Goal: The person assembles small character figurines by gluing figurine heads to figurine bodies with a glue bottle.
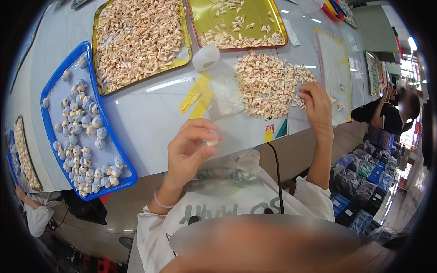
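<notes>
Closest to the camera, the left hand (189, 148) hangs just off the near edge of the white table (150, 113), its fingers curled shut around one small pale piece (212, 139) pinched at the fingertips. Beyond that edge, the right hand (317, 105) rests on the near right fringe of the loose heap of cream-coloured pieces (268, 84), fingers bent and closed on something tiny; what exactly it grips is too small to make out.

Left of the heap lie a clear plastic bag (223, 95) with two yellow tape strips (198, 96), and a small white cup (205, 58) just behind them. Behind the heap sits a yellow tray (236, 22) thinly covered with pieces; farther left, a second yellow tray (139, 38) is full. A blue tray (79, 123) of rounded white-and-blue parts lies far left of the heap.

To do this well, I judge it best to take single pieces from the heap's edge with the fingertips, keeping the pinch light and the held piece steady.
</notes>
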